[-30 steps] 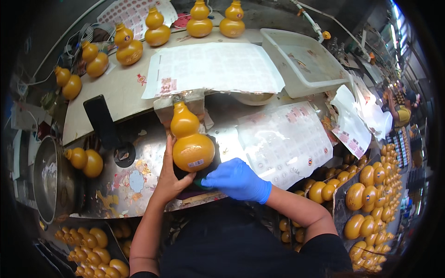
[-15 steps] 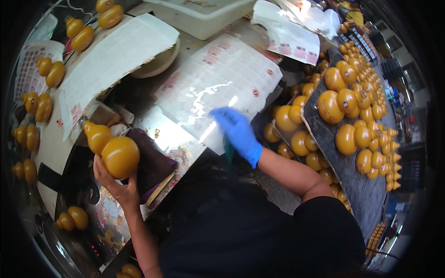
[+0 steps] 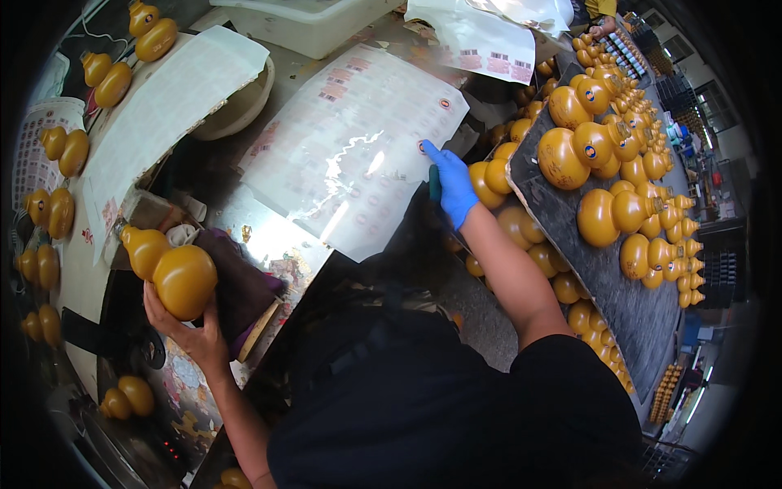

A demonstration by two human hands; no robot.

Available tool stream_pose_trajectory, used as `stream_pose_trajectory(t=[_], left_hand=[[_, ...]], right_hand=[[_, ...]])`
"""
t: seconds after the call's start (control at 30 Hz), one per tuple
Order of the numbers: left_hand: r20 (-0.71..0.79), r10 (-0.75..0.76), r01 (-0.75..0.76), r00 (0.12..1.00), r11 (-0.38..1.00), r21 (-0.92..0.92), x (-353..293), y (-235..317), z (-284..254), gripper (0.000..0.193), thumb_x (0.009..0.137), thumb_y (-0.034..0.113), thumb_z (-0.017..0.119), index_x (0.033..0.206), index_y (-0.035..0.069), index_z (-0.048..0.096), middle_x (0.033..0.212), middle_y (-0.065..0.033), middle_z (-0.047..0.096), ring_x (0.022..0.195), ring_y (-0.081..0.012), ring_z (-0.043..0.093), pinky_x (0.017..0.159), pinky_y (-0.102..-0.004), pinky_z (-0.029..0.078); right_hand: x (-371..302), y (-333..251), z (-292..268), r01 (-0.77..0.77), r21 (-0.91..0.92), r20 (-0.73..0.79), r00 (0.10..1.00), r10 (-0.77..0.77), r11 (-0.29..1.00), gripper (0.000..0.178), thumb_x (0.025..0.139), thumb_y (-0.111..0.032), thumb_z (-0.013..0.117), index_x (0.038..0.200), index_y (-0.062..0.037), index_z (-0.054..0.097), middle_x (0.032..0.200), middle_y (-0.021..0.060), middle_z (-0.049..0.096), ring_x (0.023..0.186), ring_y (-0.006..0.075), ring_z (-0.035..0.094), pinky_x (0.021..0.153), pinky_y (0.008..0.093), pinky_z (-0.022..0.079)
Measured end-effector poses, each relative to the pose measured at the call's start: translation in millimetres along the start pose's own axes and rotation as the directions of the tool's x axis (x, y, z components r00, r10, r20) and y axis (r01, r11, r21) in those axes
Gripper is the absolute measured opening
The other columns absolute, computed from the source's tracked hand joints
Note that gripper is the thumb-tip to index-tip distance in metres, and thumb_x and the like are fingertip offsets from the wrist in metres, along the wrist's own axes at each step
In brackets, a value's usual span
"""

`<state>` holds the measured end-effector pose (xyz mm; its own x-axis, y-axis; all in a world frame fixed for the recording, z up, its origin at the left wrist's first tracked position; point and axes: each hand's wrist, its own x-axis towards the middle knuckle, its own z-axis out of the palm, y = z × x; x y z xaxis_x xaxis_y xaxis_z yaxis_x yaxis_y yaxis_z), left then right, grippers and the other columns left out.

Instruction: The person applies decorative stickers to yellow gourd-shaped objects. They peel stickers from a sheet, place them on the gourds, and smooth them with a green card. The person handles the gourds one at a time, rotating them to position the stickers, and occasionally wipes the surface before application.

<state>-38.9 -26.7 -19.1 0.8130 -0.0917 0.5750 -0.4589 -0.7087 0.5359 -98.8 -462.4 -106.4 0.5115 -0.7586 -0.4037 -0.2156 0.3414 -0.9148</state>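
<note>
My bare left hand (image 3: 191, 332) grips a glossy mustard-yellow gourd-shaped bottle (image 3: 184, 283) from below, its narrow neck tilted toward the far left. My right hand (image 3: 458, 191), in a blue glove, reaches over the right edge of a wet, shiny decal sheet (image 3: 342, 155). Its index fingertip is at a small round dark decal (image 3: 423, 147) on that sheet. A dark green piece (image 3: 435, 184) sticks out along the glove's left side, held by the curled fingers; its kind is mostly hidden.
Many similar gourd bottles stand on a dark board (image 3: 599, 253) at right, with more below it. Others line the left side. A white tub (image 3: 301, 28), a round bowl (image 3: 244, 106), another paper sheet (image 3: 175, 106) and a dark cloth (image 3: 232, 273) surround the work surface. Another person's hand (image 3: 604, 27) shows far right.
My right hand has moved right across the decal sheet to the round decal at its edge. My left hand keeps hold of the gourd-shaped bottle. The whole view has shifted slightly.
</note>
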Motion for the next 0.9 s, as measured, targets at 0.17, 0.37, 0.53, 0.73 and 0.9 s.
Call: stream_pose_trajectory(t=[0.17,0.37,0.53,0.73,0.9], left_hand=[[0.019,-0.011,0.01,1.0,1.0,0.03,-0.2,0.4,-0.7,0.082,0.077,0.006,0.073,0.145,0.008,0.028,0.144,-0.0165,0.029,0.133,-0.0321,0.031,0.109,-0.0425,0.027],[0.009,-0.01,0.01,1.0,1.0,0.023,-2.9,-2.5,0.0,0.081,0.078,0.007,0.073,0.145,0.007,0.028,0.144,-0.0162,0.03,0.133,-0.0315,0.031,0.11,-0.0423,0.027],[0.019,0.007,-0.008,1.0,0.999,0.034,-2.0,-1.8,-1.3,0.08,0.078,0.007,0.073,0.145,0.007,0.028,0.144,-0.0158,0.03,0.133,-0.0309,0.031,0.11,-0.0421,0.026],[0.014,-0.018,0.018,1.0,0.999,0.03,-3.3,-1.5,-1.9,0.08,0.079,0.008,0.073,0.145,0.008,0.029,0.144,-0.0157,0.03,0.133,-0.0308,0.031,0.11,-0.0418,0.025],[0.019,-0.005,0.004,1.0,1.0,0.025,-2.6,0.7,-3.2,0.078,0.079,0.009,0.073,0.144,0.007,0.029,0.144,-0.0156,0.031,0.133,-0.031,0.031,0.109,-0.0415,0.025]], right_hand=[[-6.7,4.3,0.0,0.019,0.16,0.061,0.998,-0.029,0.987,0.026,0.079,-0.03,0.075,0.091,-0.0098,0.062,0.063,-0.0029,0.049,0.051,0.0079,0.043,0.045,0.0239,0.035],[-8.3,16.5,-9.4,0.094,0.193,-0.051,0.995,-0.085,0.977,0.02,0.085,-0.021,0.068,0.092,-0.002,0.065,0.085,0.0007,0.062,0.077,0.0087,0.054,0.069,0.0228,0.043],[-3.8,26.1,-21.5,0.19,0.107,-0.017,0.982,-0.189,0.976,0.021,0.088,-0.021,0.065,0.095,-0.0008,0.065,0.087,0.0008,0.062,0.08,0.0088,0.053,0.074,0.0249,0.043],[-9.8,29.8,-23.5,0.302,0.224,-0.072,0.953,-0.294,0.926,0.02,0.088,-0.017,0.064,0.099,-0.0002,0.065,0.09,0.0025,0.064,0.086,0.0097,0.056,0.08,0.0242,0.044],[3.9,28.9,-26.6,0.36,0.106,0.008,0.932,-0.363,0.927,0.018,0.086,-0.016,0.066,0.096,-0.0012,0.065,0.094,0.0033,0.065,0.088,0.0115,0.06,0.08,0.0253,0.047]])
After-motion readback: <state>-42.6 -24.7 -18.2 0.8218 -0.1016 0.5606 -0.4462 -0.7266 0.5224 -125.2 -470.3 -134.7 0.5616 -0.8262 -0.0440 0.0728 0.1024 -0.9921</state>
